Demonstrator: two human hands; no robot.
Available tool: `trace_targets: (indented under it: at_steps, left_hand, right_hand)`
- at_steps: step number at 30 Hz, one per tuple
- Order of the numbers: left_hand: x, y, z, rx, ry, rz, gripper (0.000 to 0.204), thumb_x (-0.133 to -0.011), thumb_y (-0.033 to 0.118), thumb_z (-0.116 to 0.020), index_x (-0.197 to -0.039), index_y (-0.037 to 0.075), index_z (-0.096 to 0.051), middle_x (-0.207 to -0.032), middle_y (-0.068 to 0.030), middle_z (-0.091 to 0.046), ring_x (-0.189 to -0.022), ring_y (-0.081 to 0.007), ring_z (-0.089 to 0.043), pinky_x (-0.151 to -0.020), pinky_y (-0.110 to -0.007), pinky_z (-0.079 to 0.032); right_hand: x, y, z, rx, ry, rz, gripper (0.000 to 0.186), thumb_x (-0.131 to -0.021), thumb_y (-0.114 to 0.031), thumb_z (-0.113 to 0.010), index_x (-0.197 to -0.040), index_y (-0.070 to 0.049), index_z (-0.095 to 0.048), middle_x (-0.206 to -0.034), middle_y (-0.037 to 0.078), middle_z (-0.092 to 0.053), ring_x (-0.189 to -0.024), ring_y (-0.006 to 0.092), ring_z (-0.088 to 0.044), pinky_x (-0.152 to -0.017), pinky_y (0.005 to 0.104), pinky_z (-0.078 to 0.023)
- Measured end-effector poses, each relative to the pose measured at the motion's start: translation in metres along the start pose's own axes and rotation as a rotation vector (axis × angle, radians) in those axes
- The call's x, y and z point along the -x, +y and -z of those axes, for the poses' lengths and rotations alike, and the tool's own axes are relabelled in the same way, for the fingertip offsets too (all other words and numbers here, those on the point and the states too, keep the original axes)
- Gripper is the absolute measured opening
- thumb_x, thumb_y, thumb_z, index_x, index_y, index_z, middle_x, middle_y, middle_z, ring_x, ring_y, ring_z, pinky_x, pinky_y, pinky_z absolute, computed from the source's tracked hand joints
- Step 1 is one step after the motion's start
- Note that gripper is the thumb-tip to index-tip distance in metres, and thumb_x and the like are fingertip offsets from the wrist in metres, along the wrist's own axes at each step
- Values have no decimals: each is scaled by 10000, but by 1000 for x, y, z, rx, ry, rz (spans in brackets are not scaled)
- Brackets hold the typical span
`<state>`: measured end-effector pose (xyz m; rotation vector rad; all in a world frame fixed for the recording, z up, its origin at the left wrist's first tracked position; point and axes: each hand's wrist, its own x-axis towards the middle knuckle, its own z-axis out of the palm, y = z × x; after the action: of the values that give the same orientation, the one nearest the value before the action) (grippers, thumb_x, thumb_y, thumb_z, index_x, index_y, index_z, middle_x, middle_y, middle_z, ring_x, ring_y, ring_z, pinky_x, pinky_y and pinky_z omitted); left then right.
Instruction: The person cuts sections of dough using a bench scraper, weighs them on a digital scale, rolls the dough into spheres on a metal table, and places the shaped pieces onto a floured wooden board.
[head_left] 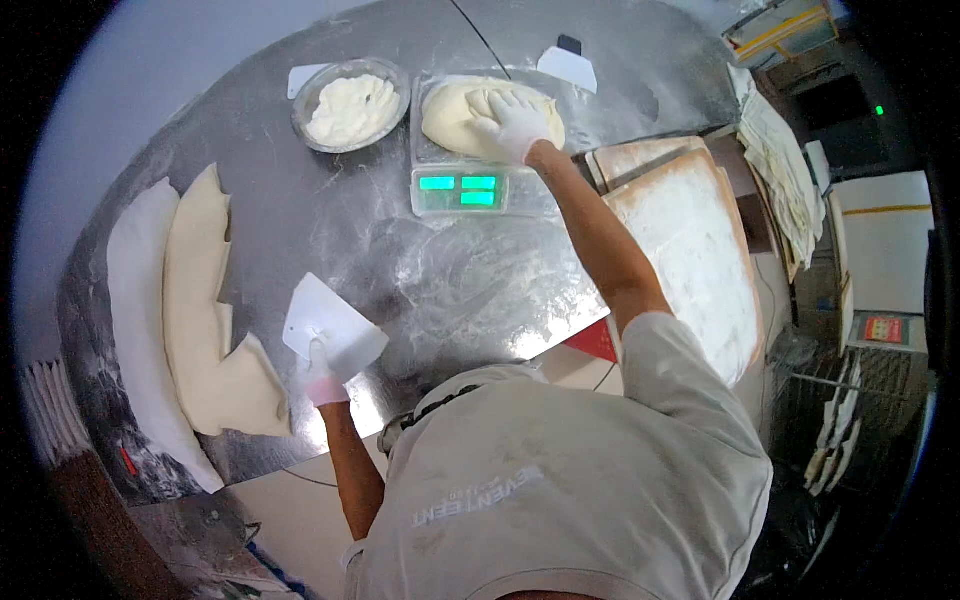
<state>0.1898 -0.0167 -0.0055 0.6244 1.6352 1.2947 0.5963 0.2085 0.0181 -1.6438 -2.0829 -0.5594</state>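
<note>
My left hand (319, 378), in a white glove, is closed on a broad white dough scraper (340, 325) over the near left part of the table. My right hand (520, 126), also gloved, lies with fingers spread on top of a large pale lump of dough (452, 118). That lump rests on the platform of a digital scale (425, 204), whose displays glow green. Just left of the scale stands a metal bowl (300, 122) heaped with a soft white mass (350, 108).
Two long pieces, a white one (140, 290) and a cream sheet of dough (197, 300), lie along the table's left side. A second scraper (568, 68) lies behind the scale. Floury wooden boards (690, 250) stand at the right. The dark table (380, 235) is dusted with flour.
</note>
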Motion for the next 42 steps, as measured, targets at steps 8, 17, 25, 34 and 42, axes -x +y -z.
trace_targets:
  at_steps: [8,17,25,34,42]
  left_hand:
    - [13,-62,48,-172,-195,28,341,-922,196,-546,-1173,-31,-587,-1081,-102,-643,-929,-200,-612,-809,-338,-491]
    - [42,-21,-17,-658,-591,-94,344,-897,240,-554,-1103,-29,-614,-994,-159,-683,-898,-239,-644,-813,-351,-479]
    - [55,-22,-108,-862,-776,-190,335,-876,297,-555,-1115,75,-629,-1016,-212,-648,-965,-367,-626,-813,-408,-481]
    - [44,-38,-174,-782,-644,-291,314,-884,258,-585,-1094,29,-637,-958,-163,-683,-877,-263,-651,-772,-355,-491]
    - [-66,61,-240,-930,-362,-440,262,-921,163,-521,-1077,-12,-638,-1033,-135,-684,-898,-221,-645,-820,-323,-493]
  right_hand:
    - [159,-54,52,-587,-72,-507,394,-840,-177,-577,-1186,11,-562,-1209,210,-571,-1132,355,-534,-966,424,-418]
    - [322,-87,107,-844,-215,-1114,464,-901,-193,-542,-1281,69,-496,-1269,208,-552,-1210,278,-510,-1031,357,-381]
    - [350,-15,52,-805,-130,-1043,501,-903,-190,-508,-1329,64,-443,-1348,257,-476,-1282,332,-443,-1086,385,-326]
    - [232,63,41,-927,-9,-904,520,-925,-201,-525,-1345,82,-404,-1374,220,-459,-1300,290,-417,-1091,361,-309]
    - [106,106,-8,-1022,25,-841,629,-951,-324,-487,-1392,91,-321,-1432,264,-365,-1364,332,-319,-1125,360,-232]
